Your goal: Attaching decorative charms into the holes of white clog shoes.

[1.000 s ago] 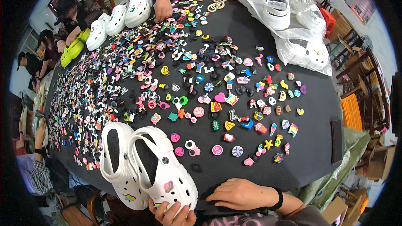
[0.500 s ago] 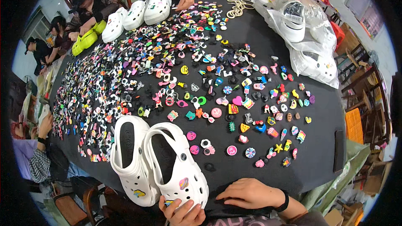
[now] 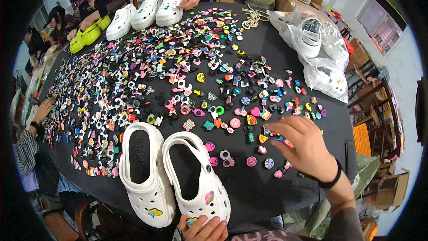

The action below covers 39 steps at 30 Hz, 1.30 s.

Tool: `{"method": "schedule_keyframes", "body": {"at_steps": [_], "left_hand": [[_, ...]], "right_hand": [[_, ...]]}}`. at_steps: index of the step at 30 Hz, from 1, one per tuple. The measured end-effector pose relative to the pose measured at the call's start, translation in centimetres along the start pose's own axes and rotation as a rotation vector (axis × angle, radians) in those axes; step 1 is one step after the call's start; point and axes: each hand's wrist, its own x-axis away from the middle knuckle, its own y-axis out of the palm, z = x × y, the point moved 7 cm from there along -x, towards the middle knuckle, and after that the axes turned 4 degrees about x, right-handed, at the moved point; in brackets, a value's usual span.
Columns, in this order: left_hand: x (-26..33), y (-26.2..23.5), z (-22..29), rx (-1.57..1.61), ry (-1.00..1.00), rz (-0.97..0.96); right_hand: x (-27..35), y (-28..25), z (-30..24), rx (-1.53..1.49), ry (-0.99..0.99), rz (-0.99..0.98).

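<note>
Two white clogs stand side by side at the table's near edge, toes toward me. My left hand (image 3: 203,228) has its fingers around the toe of the right-hand clog (image 3: 219,182). A pink cloud-like charm (image 3: 209,197) sits on that clog, and a yellow-and-blue charm (image 3: 191,221) shows partly above my fingers. The left-hand clog (image 3: 146,193) bears a yellow-and-blue cloud charm (image 3: 155,213). My right hand (image 3: 307,148) hovers over the loose shoe charms, thumb and fingers apart. Close to its fingertips lies a pizza-slice charm (image 3: 263,139); the hand hides other charms beneath.
Loose charms (image 3: 116,89) cover much of the black table (image 3: 249,196). White clogs (image 3: 145,15) and lime-green clogs (image 3: 84,38) line the far side, where other people work. Bagged white clogs (image 3: 327,82) and a coiled rope (image 3: 254,18) lie far right. Another person's hand (image 3: 44,109) reaches in at left.
My right hand has lifted from the near edge and moved forward over the charms, fingers spreading. My left hand stays on the clog's toe. The whole view has shifted slightly.
</note>
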Motion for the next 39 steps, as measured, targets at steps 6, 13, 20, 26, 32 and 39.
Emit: {"method": "schedule_keyframes", "body": {"at_steps": [6, 13, 20, 26, 32, 39], "left_hand": [[1.4, 1.4, 1.0, -0.243, 0.253, -0.194], [-0.5, 0.1, 0.3, 0.034, 0.025, -0.001], [-1.2, 0.1, -0.2, 0.203, -0.033, 0.08], [-1.1, 0.2, 0.0, 0.219, -0.027, 0.027], [-1.1, 0.0, 0.0, 0.203, -0.054, 0.037], [-1.4, 0.2, 0.2, 0.209, -0.053, 0.077]], "right_hand": [[-5.2, 6.7, 2.4, 0.263, -0.093, -0.159], [-7.3, 10.2, 4.1, 0.32, -0.081, -0.271], [-9.0, 9.4, 5.9, 0.273, -0.006, -0.31], [-16.5, 9.7, 13.1, 0.145, 0.25, -0.231], [-18.3, 14.6, 15.7, -0.006, 0.312, -0.315], [-18.0, 14.1, 15.7, -0.182, 0.198, -0.186]]}}
